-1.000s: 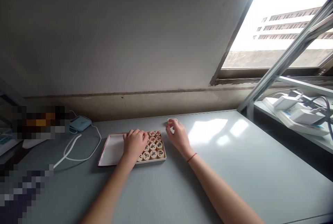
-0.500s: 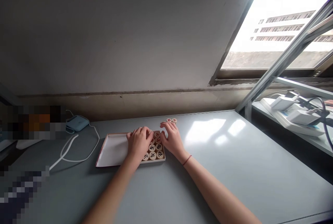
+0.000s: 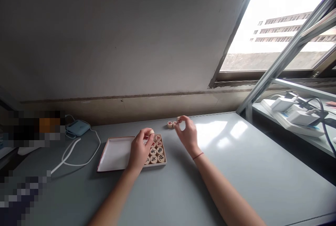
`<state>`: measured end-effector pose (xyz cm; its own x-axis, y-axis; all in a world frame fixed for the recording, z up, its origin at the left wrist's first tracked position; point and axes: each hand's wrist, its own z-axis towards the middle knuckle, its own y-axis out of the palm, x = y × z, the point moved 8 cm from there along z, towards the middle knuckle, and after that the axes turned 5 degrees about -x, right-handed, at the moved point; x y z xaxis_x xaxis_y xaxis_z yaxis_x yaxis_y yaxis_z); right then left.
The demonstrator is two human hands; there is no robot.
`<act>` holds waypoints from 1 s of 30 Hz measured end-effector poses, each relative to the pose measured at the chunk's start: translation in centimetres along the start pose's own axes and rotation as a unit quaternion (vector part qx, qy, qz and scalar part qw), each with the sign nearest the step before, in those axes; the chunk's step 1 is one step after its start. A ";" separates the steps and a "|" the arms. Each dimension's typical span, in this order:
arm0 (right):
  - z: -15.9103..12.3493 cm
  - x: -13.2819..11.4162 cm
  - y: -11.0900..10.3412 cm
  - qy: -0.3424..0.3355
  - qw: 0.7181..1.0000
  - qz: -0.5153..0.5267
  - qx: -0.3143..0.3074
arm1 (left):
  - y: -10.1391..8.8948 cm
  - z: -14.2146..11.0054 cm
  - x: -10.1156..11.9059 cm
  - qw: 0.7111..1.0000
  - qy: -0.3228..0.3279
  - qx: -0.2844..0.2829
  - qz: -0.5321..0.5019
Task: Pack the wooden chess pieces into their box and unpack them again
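An open box [image 3: 165, 163] of round wooden Chinese chess pieces lies on the grey table, with red and black characters showing on the discs. Above the box, my left hand [image 3: 140, 149] pinches one Chinese chess piece [image 3: 151, 132] between thumb and fingers, hiding part of the box. Farther back and to the right, my right hand [image 3: 188, 134] grips another Chinese chess piece [image 3: 179, 119] at its fingertips. That piece is beside two red-marked pieces [image 3: 169, 124] standing in a row on the table; I cannot tell whether it touches them.
The white-lined box lid [image 3: 115, 154] lies left of the pieces. A light blue device [image 3: 78, 128] with a white cable [image 3: 76, 164] sits at the back left. On the right, a metal frame [image 3: 275, 57] and a shelf with chargers [image 3: 299, 117] border the table.
My right hand has moved from the box's right edge up and right to the row, carrying a piece. My left hand has lifted slightly, and a piece now shows in its fingertips.
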<state>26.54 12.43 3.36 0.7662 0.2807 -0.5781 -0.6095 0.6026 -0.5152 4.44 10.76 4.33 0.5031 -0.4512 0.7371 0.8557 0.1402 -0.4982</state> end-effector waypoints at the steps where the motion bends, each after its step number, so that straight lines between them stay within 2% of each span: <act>1: 0.3 1.7 -0.2 0.036 0.999 -0.020 0.003 | 0.0 0.0 -0.1 1.000 0.010 0.001 0.002; 3: 0.4 4.3 0.0 0.084 0.994 -0.058 -0.025 | 0.0 0.0 -0.2 0.999 0.029 0.005 0.011; 5: 0.2 5.9 0.9 0.105 0.986 -0.106 -0.075 | 0.1 0.0 -0.5 0.999 0.036 0.010 0.025; 7: -0.1 6.3 1.7 0.112 0.975 -0.156 -0.111 | 0.2 0.0 -0.9 0.999 0.026 0.011 0.034; 9: -0.2 5.5 1.7 0.109 0.971 -0.182 -0.106 | 0.4 0.0 -1.3 0.999 0.012 0.000 0.040; 11: -0.2 3.2 1.4 0.075 0.983 -0.149 -0.080 | 0.7 0.0 -1.4 0.998 0.009 -0.016 0.054; 13: -0.4 -0.3 1.5 0.004 0.995 -0.057 -0.087 | 0.8 -0.1 -1.1 0.996 0.026 -0.024 0.081; 16: -1.8 -6.0 2.8 -0.091 0.977 0.083 -0.173 | 1.1 -0.4 -0.3 0.989 0.067 -0.040 0.127; 18: -2.8 -8.4 3.3 -0.115 0.969 0.108 -0.190 | 1.3 -0.6 0.3 0.983 0.087 -0.051 0.155; 20: -3.2 -9.2 3.4 -0.109 0.969 0.123 -0.183 | 1.4 -0.7 0.8 0.976 0.103 -0.054 0.182; 23: -2.4 -7.1 3.1 -0.067 0.976 0.140 -0.154 | 1.6 -0.8 1.3 0.969 0.120 -0.052 0.211; 27: -0.3 0.7 1.1 0.072 0.991 0.089 -0.067 | 1.6 -0.8 1.3 0.968 0.117 -0.046 0.219; 30: 0.3 5.1 0.3 0.119 0.991 -0.010 -0.054 | 1.7 -0.9 1.1 0.969 0.108 -0.051 0.218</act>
<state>30.27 14.27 0.44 0.7164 0.0778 -0.6933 -0.6227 0.5195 -0.5852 6.35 9.75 3.91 0.7673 -0.5439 0.3398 0.5455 0.2750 -0.7917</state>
